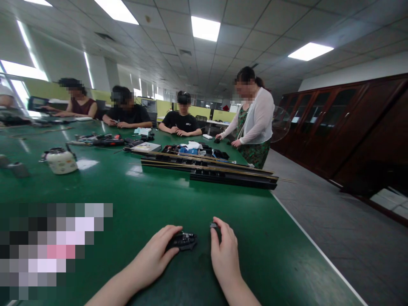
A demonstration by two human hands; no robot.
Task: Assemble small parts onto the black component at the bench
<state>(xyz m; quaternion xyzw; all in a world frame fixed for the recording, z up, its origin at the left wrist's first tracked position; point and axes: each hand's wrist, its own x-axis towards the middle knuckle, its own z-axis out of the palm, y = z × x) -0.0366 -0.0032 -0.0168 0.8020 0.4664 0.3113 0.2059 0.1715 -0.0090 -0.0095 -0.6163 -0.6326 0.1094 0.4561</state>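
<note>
My left hand (155, 251) is wrapped round one end of a small black part (187, 241) with an uneven, mechanical-looking top, low over the green table (137, 214). The palm hides its near end, and its exact kind is not clear. To the right, my right hand (225, 251) pinches a small dark grey block-like piece (213, 225) between thumb and fingers. A short gap of tabletop lies between the two pieces. Both hands are near the table's front part.
Long black rails (234, 180) with thin brass-coloured rods lie across the table ahead. Behind them is a pile of parts and blue-white packets (190, 148). A cream pot (60, 160) stands at left. Several people sit or stand around the far side. The table's right edge (315, 244) runs diagonally.
</note>
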